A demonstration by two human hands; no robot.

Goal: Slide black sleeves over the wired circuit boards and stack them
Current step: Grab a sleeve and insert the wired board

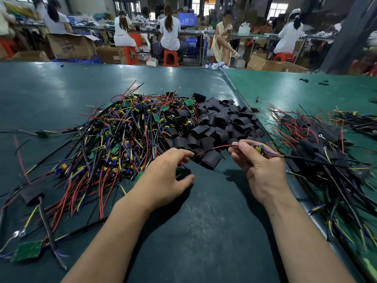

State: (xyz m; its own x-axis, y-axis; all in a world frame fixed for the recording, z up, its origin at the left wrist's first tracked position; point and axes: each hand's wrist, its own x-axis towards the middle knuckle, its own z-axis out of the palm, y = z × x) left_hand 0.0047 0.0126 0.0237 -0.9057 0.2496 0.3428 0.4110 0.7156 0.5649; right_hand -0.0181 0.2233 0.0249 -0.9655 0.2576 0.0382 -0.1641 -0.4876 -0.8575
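The right hand (263,166) is pinching a bare board (258,149) between thumb and fingertips, lifting it just above the table (214,211), its purple and black leads trailing off to the right. A red wire (216,148) is running from that pinch across toward the left hand (167,176). The left hand is curling over something dark, thumb and fingers closing round what is looking like a sleeve (183,170), though it is mostly hidden under the fingers, so I am not calling that for certain.

Between the two hands, one loose sleeve (211,160) is lying at the near edge of the sleeve pile (220,123). Left of that pile, the heap of unsleeved boards (130,131) is sprawling in a tangle of red, yellow and black wire. Off to the right, on the lighter green mat, the finished stack (318,144) is spreading out, well apart from the raw heap.

So the threading step is just beginning: board in one hand, sleeve apparently in the other. The next move is calling for the wire ends to be gathered and fed through the sleeve's mouth, then the sleeve drawn along until it is covering the board.
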